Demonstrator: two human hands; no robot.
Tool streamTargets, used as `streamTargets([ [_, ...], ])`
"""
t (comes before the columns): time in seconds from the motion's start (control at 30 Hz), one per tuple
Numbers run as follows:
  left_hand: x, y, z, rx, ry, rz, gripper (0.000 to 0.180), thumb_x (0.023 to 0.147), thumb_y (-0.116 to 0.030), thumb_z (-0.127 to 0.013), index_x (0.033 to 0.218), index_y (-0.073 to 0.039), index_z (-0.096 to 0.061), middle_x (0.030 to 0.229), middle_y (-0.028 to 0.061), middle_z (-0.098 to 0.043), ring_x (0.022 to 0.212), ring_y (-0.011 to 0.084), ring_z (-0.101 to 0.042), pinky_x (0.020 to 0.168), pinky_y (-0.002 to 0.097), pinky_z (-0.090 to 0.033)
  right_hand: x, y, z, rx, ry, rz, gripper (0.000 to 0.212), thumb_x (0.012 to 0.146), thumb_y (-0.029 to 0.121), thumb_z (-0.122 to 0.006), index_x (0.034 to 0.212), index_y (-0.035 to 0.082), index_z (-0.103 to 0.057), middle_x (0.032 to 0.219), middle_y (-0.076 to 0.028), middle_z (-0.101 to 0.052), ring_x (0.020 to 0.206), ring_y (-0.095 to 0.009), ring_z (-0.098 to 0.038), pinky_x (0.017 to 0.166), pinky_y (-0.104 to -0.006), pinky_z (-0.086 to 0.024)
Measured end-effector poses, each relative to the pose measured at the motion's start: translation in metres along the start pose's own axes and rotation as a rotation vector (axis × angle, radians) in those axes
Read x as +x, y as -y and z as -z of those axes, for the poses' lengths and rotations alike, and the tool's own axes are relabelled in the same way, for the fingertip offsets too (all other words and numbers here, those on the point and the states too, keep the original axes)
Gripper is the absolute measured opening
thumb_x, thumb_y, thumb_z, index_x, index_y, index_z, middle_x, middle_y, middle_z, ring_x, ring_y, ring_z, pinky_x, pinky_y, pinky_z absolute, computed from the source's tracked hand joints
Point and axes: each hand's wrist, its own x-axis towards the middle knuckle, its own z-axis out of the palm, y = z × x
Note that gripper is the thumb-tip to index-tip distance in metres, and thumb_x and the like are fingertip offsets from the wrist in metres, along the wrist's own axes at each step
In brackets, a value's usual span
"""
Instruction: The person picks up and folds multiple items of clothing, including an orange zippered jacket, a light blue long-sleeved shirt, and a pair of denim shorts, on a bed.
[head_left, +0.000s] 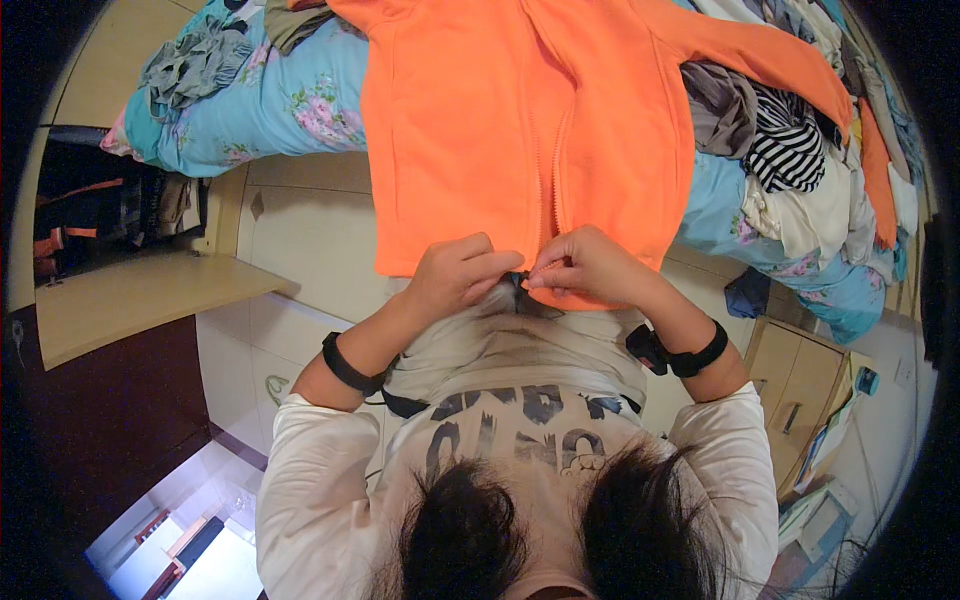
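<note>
Orange fleece jacket [520, 120] — plain, uniform, zip [553, 180] in matching orange. Bedsheet [270, 105] beneath: turquoise, printed with pink flowers. Striped garment [785, 150] in the heap at right — black and white bands. Beside it, cream cloth [810, 215] and a grey-brown piece [720, 105]. Grey-green crumpled garment [195, 60] at far left. Black wristbands [345, 365] on both forearms. Shirt [520, 400] worn by the person: off-white, dark blue-grey lettering. Floor tiles [300, 230] pale beige.
</note>
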Motion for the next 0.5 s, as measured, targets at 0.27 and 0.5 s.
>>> streamTargets([
  [0.27,0.0047,-0.0036,0.0022,0.222,0.022,-0.229,0.027,0.056,-0.008,-0.061,0.082,-0.016,-0.06,0.052,-0.0003,-0.035,0.042,0.0119,-0.04,0.034,0.0241,-0.032,-0.0006,-0.0052,-0.0014,0.112,-0.062,0.05,0.017,0.074,0.015,-0.056,0.073,-0.001,-0.061,0.055,-0.006,-0.056,0.049,-0.009,-0.052,0.046,-0.0226,-0.042],
  [0.5,0.0015,-0.0002,0.0018,0.256,0.017,-0.29,0.03,0.058,-0.013,-0.064,0.087,-0.017,-0.061,0.049,-0.0007,-0.031,0.039,0.0127,-0.036,0.033,0.0254,-0.028,-0.0016,-0.0042,-0.0065,0.171,-0.131,-0.03,0.017,0.075,0.015,-0.056,0.073,-0.001,-0.061,0.055,-0.007,-0.057,0.047,-0.01,-0.053,0.045,-0.0227,-0.042],
])
